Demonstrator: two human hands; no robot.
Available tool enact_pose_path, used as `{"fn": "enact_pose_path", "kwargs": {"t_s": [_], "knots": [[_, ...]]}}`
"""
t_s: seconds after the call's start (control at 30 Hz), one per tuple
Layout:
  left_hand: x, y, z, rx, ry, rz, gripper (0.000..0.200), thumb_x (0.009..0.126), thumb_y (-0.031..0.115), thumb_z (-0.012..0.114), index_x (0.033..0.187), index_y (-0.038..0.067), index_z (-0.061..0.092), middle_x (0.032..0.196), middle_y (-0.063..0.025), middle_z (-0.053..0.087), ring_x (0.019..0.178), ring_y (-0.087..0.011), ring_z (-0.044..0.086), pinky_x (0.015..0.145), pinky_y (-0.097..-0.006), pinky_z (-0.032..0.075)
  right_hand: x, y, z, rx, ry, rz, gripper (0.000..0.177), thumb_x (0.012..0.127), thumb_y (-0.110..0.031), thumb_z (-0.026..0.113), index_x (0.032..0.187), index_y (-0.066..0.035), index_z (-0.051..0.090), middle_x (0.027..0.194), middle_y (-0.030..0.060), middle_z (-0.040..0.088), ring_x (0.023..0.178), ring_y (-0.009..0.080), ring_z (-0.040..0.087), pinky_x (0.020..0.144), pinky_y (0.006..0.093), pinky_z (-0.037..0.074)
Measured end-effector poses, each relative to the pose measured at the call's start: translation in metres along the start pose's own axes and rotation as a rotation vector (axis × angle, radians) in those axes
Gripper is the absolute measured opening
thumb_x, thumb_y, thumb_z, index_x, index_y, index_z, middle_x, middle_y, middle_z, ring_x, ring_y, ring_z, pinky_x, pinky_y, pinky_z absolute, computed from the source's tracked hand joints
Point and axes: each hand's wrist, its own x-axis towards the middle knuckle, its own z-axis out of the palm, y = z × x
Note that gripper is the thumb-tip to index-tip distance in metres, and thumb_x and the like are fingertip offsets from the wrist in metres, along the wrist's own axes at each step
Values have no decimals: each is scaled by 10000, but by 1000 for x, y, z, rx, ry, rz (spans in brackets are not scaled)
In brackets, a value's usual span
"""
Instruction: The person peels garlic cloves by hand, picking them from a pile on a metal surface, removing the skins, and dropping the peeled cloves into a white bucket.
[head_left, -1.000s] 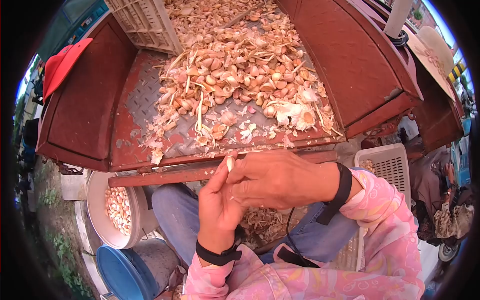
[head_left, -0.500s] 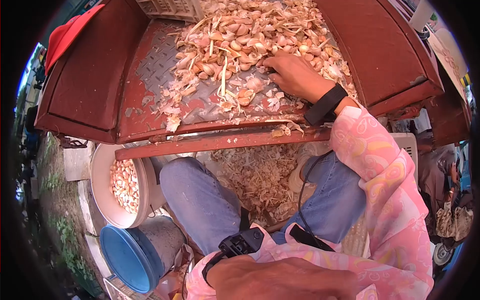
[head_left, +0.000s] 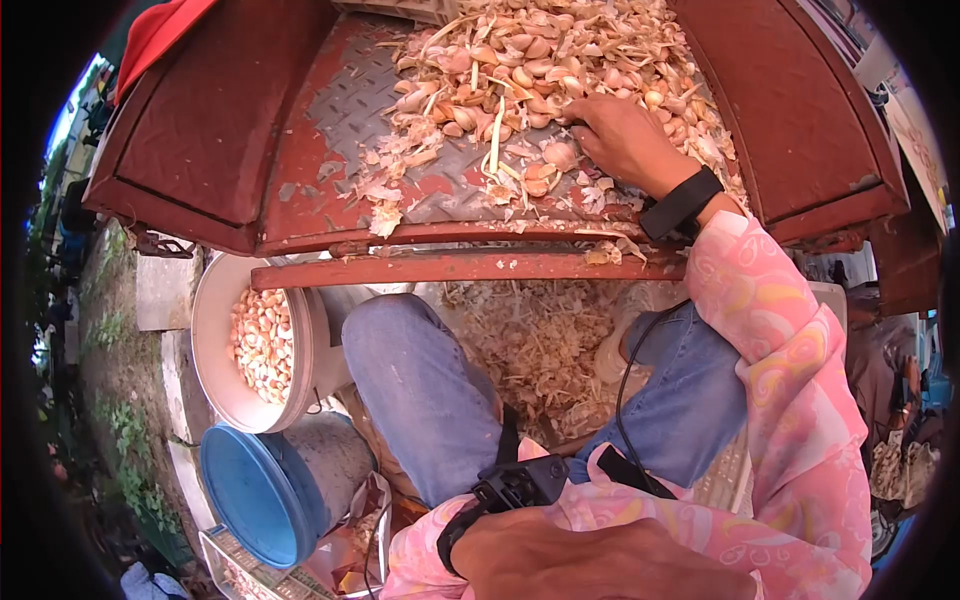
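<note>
A large heap of garlic cloves and papery skins (head_left: 540, 65) covers the metal bed of a red cart. My right hand (head_left: 625, 140) reaches into the heap's right front side with fingers bent down among the cloves; what its fingertips hold, if anything, is hidden. A dark band is round that wrist. A rounder bulb piece (head_left: 560, 155) and a pale stalk (head_left: 496, 135) lie left of it. My left hand (head_left: 600, 560) lies across my lap at the bottom edge, its back up and its fingers out of sight by the right sleeve.
A white bucket (head_left: 208, 345) holding peeled cloves stands at the left, with a blue-lidded bucket (head_left: 250, 495) below it. The cart's red front rail (head_left: 450, 268) crosses above my knees. Skins (head_left: 540, 350) are piled between my legs. A crate (head_left: 400, 8) sits at the heap's back left.
The view has shifted, so the cart and buckets appear farther right. My right hand stays at the heap's front side, and my left hand remains low across my lap.
</note>
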Motion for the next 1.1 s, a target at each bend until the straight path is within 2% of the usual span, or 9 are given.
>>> {"fn": "enact_pose_path", "kwargs": {"t_s": [0.17,0.37,0.43,0.47,0.57,0.67,0.77,0.87,1.1], "knots": [[7,1,-5,38,-42,88,165,796,-12,600,946,-72,632,751,-137,586,550,-218,569,449,-276,429,-1,-2,-7,148,117,-46,192,774,-128,494,913,-31,584,868,171,605,844,359,579,738,457,446],[12,47,-35,321,-275,-206,148,788,2,585,918,-9,655,719,-117,582,501,-166,537,390,-241,374,-2,2,-19,77,-42,68,222,778,-134,498,958,-62,607,880,162,606,854,345,583,740,454,447],[-4,76,-52,737,28,-17,327,933,202,428,1127,-61,446,765,-87,446,557,-88,391,440,-172,320,-9,4,-18,76,-34,0,202,780,-134,522,950,-52,595,880,151,592,855,333,570,741,433,443],[-4,96,-55,968,435,48,337,926,184,450,1168,-50,420,734,-38,393,570,-74,363,469,-135,316,-13,4,-16,84,-29,-72,188,781,-133,546,942,-42,583,881,140,577,856,322,557,743,413,439],[-19,171,-124,1723,1037,133,339,912,171,469,1200,-9,471,962,-76,524,775,-74,490,673,-188,404,-19,2,-9,27,-75,-56,201,756,-120,560,929,-19,577,877,151,571,860,331,554,739,419,437],[-65,220,-179,2256,882,4,343,900,180,488,1196,6,500,1108,-92,543,955,-109,529,799,-230,407,-21,-2,-13,97,-64,-103,200,726,-87,550,899,11,543,846,183,581,836,368,559,725,447,438],[-24,138,-146,1584,885,-62,329,894,119,488,1192,-21,492,1031,-88,575,973,-138,539,801,-240,419,-23,-12,-20,180,-99,-127,224,778,-76,543,980,19,524,822,145,590,756,291,593,694,362,477],[7,60,-139,1296,623,-288,342,893,131,521,1187,-38,483,999,-95,584,878,-148,579,754,-237,443,-24,-31,-40,1183,-349,227,255,878,-79,495,1107,29,471,861,66,595,738,96,593,673,213,495],[43,-16,-161,731,599,-422,338,898,172,530,1149,-52,499,989,-143,602,823,-152,613,710,-225,502,-37,-50,-37,1259,-225,-103,182,864,-76,552,1031,-11,523,894,33,561,809,72,548,687,211,477]]}}
